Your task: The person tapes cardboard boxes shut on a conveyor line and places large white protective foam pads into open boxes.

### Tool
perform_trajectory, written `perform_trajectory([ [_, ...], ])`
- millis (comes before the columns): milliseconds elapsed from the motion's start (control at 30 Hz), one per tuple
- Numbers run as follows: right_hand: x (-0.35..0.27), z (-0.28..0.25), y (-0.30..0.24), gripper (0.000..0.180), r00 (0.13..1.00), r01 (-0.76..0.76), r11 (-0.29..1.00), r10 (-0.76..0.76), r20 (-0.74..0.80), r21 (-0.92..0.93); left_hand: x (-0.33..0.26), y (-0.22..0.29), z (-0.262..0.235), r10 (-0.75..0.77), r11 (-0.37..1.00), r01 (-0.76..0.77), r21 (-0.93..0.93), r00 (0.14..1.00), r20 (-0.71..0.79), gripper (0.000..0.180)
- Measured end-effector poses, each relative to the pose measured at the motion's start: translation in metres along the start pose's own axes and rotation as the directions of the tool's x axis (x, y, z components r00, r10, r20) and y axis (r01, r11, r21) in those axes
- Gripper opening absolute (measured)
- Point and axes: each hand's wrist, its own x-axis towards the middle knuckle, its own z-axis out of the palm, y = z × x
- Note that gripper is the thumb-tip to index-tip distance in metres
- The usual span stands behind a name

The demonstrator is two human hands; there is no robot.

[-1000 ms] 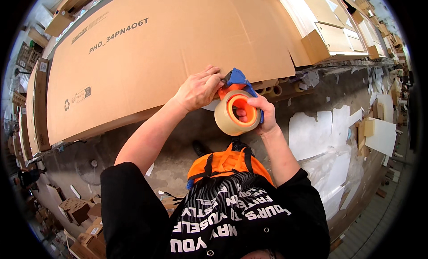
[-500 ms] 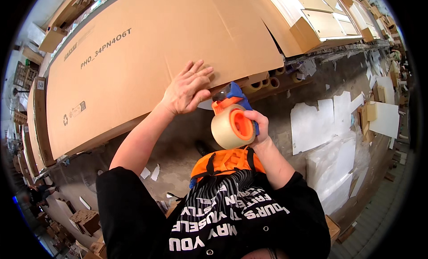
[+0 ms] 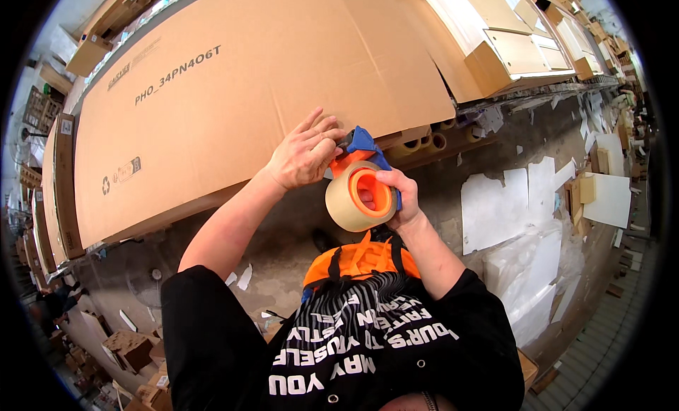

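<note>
Mid-frame now: tape dispenser (image 3: 380, 192) gripped by right hand (image 3: 406, 201), long axis tipped upper left, head met by left hand (image 3: 304, 155), fingers part-spread, any pinch cannot be told.

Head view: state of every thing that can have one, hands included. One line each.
Large carton: lying flat, top creased; sealing unclear.
Tape dispenser: held up, loaded.
Tape roll: mounted on the dispenser, partly used or full unclear.
Right hand: closed on the dispenser.
Left hand: fingers partly spread at the dispenser's front end; grip unclear.
White sheets: ragged-edged, on the floor.
</note>
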Motion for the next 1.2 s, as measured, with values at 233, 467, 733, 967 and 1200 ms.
perform_trajectory([
  [233, -0.022, -0.005, 0.026, 0.053, 0.999, -0.035, 0.982, 0.042, -0.035, 0.187, 0.004, -0.001, -0.005, 0.007, 1.0, -0.007, 0.013, 1.0, 0.03, 0.014],
  [467, -0.047, -0.01, 0.032, 0.074, 0.989, -0.123, 0.868, 0.07, 0.127, 0.48, 0.002, -0.003, 0.003, -0.283, 0.949, 0.263, 0.176, 0.954, 0.102, 0.037],
  [733, -0.022, 0.079, -0.095, 0.058, 0.571, 0.654, 0.417, -0.819, 0.051, -0.631, 0.012, 0.012, -0.001, -0.346, 0.883, 0.174, 0.436, 0.87, 0.352, 0.09],
  [967, 0.083, 0.121, -0.123, 0.046, 0.913, -0.403, -0.677, -0.349, -0.213, -0.616, 0.012, 0.008, 0.006, -0.309, 0.89, 0.156, 0.429, 0.898, 0.314, 0.085],
  [1200, -0.006, 0.07, -0.085, 0.046, 0.958, -0.283, -0.725, -0.242, -0.152, -0.628, -0.001, 0.008, 0.004, -0.317, 0.883, 0.156, 0.443, 0.894, 0.317, 0.082],
])
